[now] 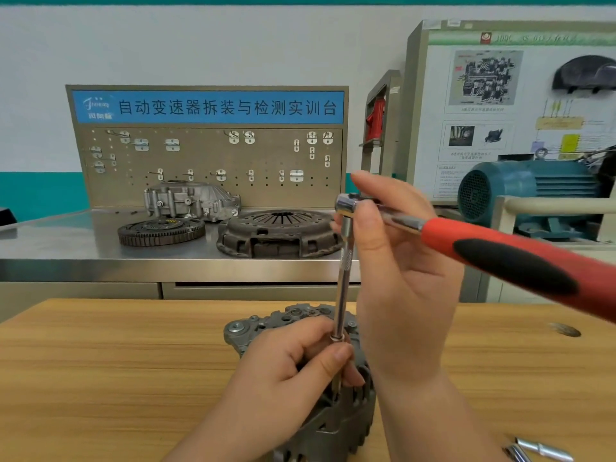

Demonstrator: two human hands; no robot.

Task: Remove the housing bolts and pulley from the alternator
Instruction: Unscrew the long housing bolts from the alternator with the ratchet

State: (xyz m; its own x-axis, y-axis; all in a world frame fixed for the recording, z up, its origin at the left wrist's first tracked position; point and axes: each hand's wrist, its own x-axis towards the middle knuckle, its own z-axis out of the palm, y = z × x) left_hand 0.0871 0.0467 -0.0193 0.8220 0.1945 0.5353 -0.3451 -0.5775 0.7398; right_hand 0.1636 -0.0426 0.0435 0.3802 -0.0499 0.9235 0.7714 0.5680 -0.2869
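Two hands hold a ratchet [500, 258] and extension bar [343, 288] upright over the alternator [253, 331].

At the back left, a flywheel [160, 230] and a clutch cover [276, 231] lie on a steel bench [66, 248]. The alternator sits in the middle of the near wooden table [100, 361]. The left hand [286, 371] rests on it, thumb and fingers pinching the bar's lower end. The right hand [400, 278] grips the ratchet just behind its chrome head, and the red handle angles away to the right. Some loose metal pieces [540, 450] lie at the table's near right edge.
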